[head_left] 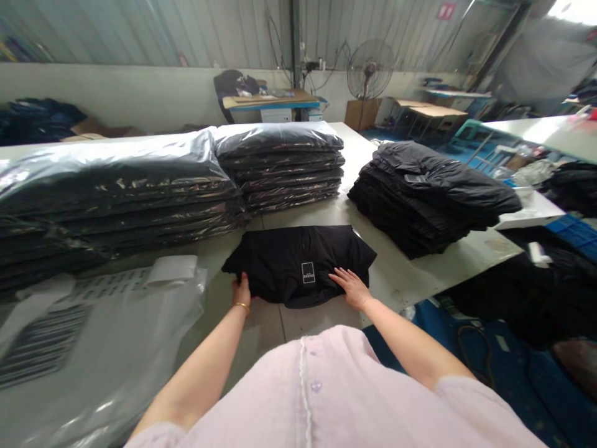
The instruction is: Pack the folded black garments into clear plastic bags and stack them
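Observation:
A folded black garment (280,258) with a white-framed label lies on the pale table (261,320) in front of me. At its left end, my left hand (241,291) grips the near edge; some of its fingers are hidden under or behind the fabric. My right hand (351,287) rests on the right part of the garment, palm down, fingers spread, just right of the label. A stack of unbagged black garments (420,193) stands behind and to the right.
Plastic-wrapped dark garments stand in a long pile (116,180) at the left and a second stack (280,162) behind the folded one. Clear plastic bags (121,336) lie at the near left. Black fabric (517,298) hangs low on the right, beside blue flooring.

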`<state>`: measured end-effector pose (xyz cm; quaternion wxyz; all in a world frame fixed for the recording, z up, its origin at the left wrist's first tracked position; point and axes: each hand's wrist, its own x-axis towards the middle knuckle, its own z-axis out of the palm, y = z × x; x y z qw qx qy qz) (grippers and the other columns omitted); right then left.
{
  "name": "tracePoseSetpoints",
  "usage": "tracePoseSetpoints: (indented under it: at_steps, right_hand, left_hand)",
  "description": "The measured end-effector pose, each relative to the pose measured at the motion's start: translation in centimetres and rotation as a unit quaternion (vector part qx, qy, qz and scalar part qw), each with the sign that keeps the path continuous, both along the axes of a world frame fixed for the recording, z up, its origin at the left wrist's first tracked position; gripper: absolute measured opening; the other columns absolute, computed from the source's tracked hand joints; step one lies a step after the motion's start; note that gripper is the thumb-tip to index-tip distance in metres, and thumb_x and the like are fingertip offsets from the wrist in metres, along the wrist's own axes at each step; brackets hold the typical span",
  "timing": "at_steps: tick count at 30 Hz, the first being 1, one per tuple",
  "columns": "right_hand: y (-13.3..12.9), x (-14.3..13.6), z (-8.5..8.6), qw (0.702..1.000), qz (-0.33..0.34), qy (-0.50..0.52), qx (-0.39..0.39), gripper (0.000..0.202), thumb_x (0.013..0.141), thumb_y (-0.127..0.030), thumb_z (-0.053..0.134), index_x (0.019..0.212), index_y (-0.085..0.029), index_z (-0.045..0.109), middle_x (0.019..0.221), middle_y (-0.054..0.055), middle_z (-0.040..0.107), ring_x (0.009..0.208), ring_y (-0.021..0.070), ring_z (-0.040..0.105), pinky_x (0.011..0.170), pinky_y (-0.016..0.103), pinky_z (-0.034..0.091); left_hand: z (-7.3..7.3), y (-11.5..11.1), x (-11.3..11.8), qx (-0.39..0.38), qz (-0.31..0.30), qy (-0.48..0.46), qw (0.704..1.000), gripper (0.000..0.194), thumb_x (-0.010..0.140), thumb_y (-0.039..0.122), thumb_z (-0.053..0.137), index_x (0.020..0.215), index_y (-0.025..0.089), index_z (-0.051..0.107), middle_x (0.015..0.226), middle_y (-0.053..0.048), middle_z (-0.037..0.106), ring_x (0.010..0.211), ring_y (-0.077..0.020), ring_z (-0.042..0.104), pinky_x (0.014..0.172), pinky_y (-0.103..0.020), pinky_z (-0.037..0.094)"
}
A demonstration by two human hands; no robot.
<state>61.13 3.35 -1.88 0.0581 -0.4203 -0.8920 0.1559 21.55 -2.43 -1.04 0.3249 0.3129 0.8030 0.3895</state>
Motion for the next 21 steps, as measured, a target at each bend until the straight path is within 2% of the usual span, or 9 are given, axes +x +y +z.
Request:
tracePoseSetpoints:
  at_steps: [2,4,6,10,12,14,17,19,21]
  right_hand:
    - [0.5,0.5,-0.1,1.0,-0.012,0.002,0.004,0.09,0.062,0.006,0.043,0.146,-0.028,0.04,0.156,0.002,0.031,0.146,0.0167,0.021,0.119,0.04,0.018]
    - [0.8,1.0,0.0,0.999,-0.032,0.009,0.007,0.088,0.062,0.006,0.043,0.144,-0.027,0.044,0.155,0.002,0.034,0.145,0.0173,0.022,0.119,0.041,0.017]
    - [0.8,1.5,0.2,0.999,-0.044,0.024,0.005,0.087,0.06,0.005,0.045,0.142,-0.025,0.047,0.153,0.004,0.037,0.145,0.0187,0.023,0.119,0.042,0.017]
    - [0.5,1.3,1.0,0.996,-0.054,0.064,-0.023,0.078,0.059,0.001,0.048,0.132,-0.023,0.059,0.148,0.005,0.045,0.141,0.0226,0.032,0.118,0.043,0.021]
    - [0.4,0.5,1.7,0.991,-0.088,0.1,-0.027,0.066,0.062,0.0,0.045,0.121,-0.022,0.067,0.142,0.005,0.051,0.137,0.0213,0.04,0.116,0.039,0.027]
    - [0.1,-0.9,2.7,0.983,-0.117,0.14,-0.013,0.058,0.068,0.0,0.041,0.113,-0.021,0.071,0.134,0.004,0.058,0.129,0.0181,0.048,0.112,0.033,0.033]
    - [-0.3,-3.9,4.3,0.983,-0.115,0.146,0.005,0.046,0.079,-0.006,0.043,0.114,-0.022,0.069,0.12,0.004,0.066,0.116,0.0172,0.056,0.105,0.03,0.039]
    - [-0.6,-6.2,5.1,0.987,-0.126,0.104,-0.007,0.033,0.086,-0.02,0.049,0.114,-0.023,0.067,0.114,0.006,0.067,0.109,0.0201,0.06,0.097,0.031,0.044]
    - [-0.9,-8.4,5.4,0.985,-0.165,0.046,-0.032,0.035,0.085,-0.04,0.058,0.114,-0.021,0.064,0.11,0.009,0.067,0.101,0.0241,0.063,0.087,0.034,0.048]
  left_hand:
    - [0.8,0.0,0.6,0.052,0.105,-0.022,0.993,0.057,0.079,0.052,0.063,0.122,0.018,0.049,0.106,-0.013,0.064,0.09,-0.0244,0.066,0.073,-0.036,0.054]
    - [1.4,-1.0,0.5,0.099,0.16,0.027,0.982,0.057,0.068,0.043,0.075,0.115,0.017,0.053,0.102,-0.009,0.065,0.088,-0.0222,0.065,0.076,-0.036,0.054]
    - [1.4,-2.9,0.0,0.096,0.155,0.095,0.979,0.054,0.063,0.038,0.078,0.107,0.017,0.056,0.099,-0.008,0.065,0.09,-0.0234,0.065,0.082,-0.039,0.053]
    - [0.0,-7.1,-1.0,-0.019,0.113,0.14,0.984,0.049,0.061,0.033,0.079,0.102,0.017,0.059,0.093,-0.01,0.067,0.091,-0.0292,0.066,0.084,-0.046,0.052]
    - [-0.4,-8.2,-1.2,-0.025,0.128,0.177,0.976,0.047,0.065,0.027,0.075,0.108,0.015,0.059,0.103,-0.014,0.067,0.101,-0.0308,0.064,0.091,-0.048,0.049]
    - [-0.1,-8.4,-1.0,0.013,0.142,0.235,0.962,0.046,0.073,0.023,0.066,0.117,0.014,0.056,0.118,-0.017,0.063,0.115,-0.03,0.058,0.1,-0.048,0.044]
    - [1.7,-7.1,0.1,0.112,0.056,0.282,0.951,0.043,0.082,0.021,0.053,0.125,0.014,0.054,0.125,-0.015,0.06,0.119,-0.0261,0.055,0.105,-0.044,0.041]
    - [3.0,-5.7,1.7,0.163,-0.068,0.287,0.941,0.039,0.086,0.024,0.051,0.123,0.018,0.058,0.121,-0.011,0.063,0.114,-0.0241,0.057,0.104,-0.042,0.042]
    - [4.0,-4.4,3.6,0.18,-0.193,0.291,0.92,0.036,0.087,0.028,0.053,0.12,0.02,0.061,0.119,-0.008,0.065,0.113,-0.0235,0.057,0.104,-0.042,0.042]
